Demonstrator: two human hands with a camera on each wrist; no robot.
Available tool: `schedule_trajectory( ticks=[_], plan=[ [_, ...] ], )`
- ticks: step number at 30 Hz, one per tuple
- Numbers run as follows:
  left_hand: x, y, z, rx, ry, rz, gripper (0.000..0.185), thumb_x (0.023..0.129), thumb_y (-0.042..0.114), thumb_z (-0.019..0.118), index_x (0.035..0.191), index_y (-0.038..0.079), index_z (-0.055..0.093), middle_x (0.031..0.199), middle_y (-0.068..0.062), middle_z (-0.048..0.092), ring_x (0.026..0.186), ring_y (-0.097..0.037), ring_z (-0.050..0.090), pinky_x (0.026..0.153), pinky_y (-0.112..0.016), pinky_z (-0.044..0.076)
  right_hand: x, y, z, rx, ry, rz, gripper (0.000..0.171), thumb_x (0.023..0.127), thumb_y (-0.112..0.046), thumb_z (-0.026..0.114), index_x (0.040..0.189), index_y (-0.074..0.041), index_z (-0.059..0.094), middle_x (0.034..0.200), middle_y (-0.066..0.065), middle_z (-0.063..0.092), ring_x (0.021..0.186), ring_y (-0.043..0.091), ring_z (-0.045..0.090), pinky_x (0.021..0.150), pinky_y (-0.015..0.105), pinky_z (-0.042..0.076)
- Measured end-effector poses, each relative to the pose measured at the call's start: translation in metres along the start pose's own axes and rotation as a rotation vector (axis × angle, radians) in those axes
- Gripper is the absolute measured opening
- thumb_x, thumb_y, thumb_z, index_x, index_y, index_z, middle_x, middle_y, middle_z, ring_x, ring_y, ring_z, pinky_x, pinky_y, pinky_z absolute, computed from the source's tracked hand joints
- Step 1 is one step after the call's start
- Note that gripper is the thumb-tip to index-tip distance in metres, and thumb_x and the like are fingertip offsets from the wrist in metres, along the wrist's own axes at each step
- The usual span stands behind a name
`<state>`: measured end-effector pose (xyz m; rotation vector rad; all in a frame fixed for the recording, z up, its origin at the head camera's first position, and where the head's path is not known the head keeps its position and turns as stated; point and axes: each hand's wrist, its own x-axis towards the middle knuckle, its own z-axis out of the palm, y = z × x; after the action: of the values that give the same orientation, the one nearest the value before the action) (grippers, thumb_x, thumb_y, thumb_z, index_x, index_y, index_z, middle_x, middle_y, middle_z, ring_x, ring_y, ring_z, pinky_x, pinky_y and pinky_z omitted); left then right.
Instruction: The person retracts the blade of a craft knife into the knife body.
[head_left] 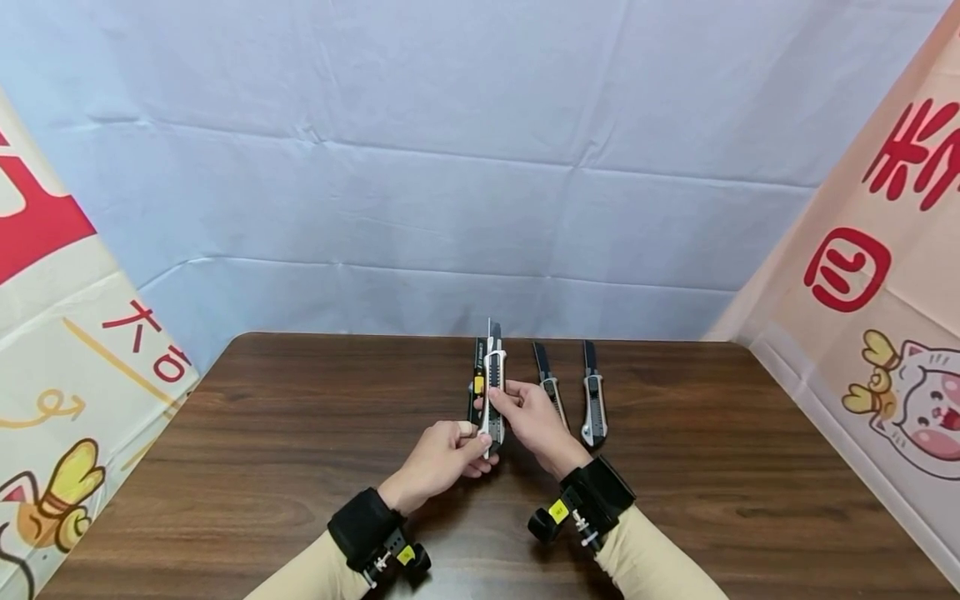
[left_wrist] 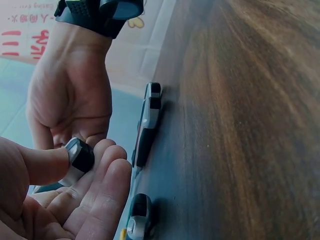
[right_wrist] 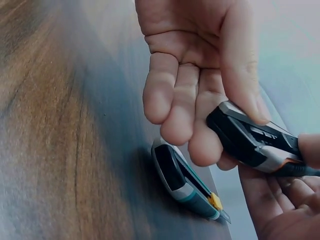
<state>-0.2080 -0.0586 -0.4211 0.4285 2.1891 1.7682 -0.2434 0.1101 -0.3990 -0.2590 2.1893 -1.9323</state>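
Holding a silver-and-black knife (head_left: 493, 392) off the bench (head_left: 300, 433) at frame centre, I have both hands on it. My left hand (head_left: 442, 457) pinches the butt end between thumb and curled fingers (left_wrist: 107, 165); my right hand (head_left: 534, 417) wraps the middle, thumb pressed on the slider side, fingers (right_wrist: 175, 107) curled behind. The blade tip pokes out toward the top of the frame. I judge it light and stiff, its metal shell a bit slick, so the ribbed black grip is the place to hold, well away from the exposed tip. Three more knives lie on the bench: a black-and-yellow one (head_left: 476, 385) just left of it, two grey ones (head_left: 550, 383) (head_left: 592, 400) to the right.
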Motion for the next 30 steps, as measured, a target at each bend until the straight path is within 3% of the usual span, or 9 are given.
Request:
schedule_trajectory(
  ticks=[8,14,22,30],
  plan=[
    [-0.0011,0.0013,-0.0016,0.004,-0.001,0.003,0.027,0.1,0.016,0.054,0.103,-0.008,0.067,0.091,-0.026,0.072,0.081,-0.03,0.073,0.07,-0.03,0.062,0.0005,0.0,0.0004,-0.006,-0.02,-0.014,0.033,0.102,-0.019,0.052,0.128,0.001,0.058,0.115,0.024,0.069,0.1,0.016,0.067,0.087,0.024,0.054],
    [-0.0008,0.0017,-0.002,-0.006,0.004,-0.011,0.026,0.1,0.017,0.054,0.101,-0.005,0.067,0.092,-0.025,0.072,0.081,-0.029,0.073,0.071,-0.031,0.062,-0.0005,-0.0006,-0.0005,-0.028,-0.051,-0.028,0.038,0.102,-0.017,0.051,0.134,0.004,0.051,0.119,0.025,0.066,0.11,0.024,0.065,0.093,0.027,0.053],
    [-0.0055,0.0041,-0.0055,-0.116,-0.081,-0.077,0.028,0.101,0.015,0.052,0.114,-0.008,0.06,0.105,-0.027,0.07,0.089,-0.027,0.072,0.08,-0.033,0.061,0.0004,-0.002,-0.0004,-0.032,-0.05,-0.01,0.04,0.102,-0.018,0.053,0.135,0.005,0.051,0.118,0.023,0.068,0.112,0.024,0.065,0.09,0.027,0.054],
    [-0.008,0.0027,-0.0058,-0.111,-0.056,-0.051,0.024,0.1,0.01,0.052,0.109,-0.011,0.06,0.099,-0.028,0.071,0.085,-0.021,0.071,0.078,-0.032,0.061,-0.0003,0.0003,0.0036,-0.113,0.006,0.058,0.038,0.101,-0.028,0.054,0.123,0.002,0.062,0.106,0.015,0.073,0.092,0.011,0.067,0.084,0.029,0.055]
  ],
)
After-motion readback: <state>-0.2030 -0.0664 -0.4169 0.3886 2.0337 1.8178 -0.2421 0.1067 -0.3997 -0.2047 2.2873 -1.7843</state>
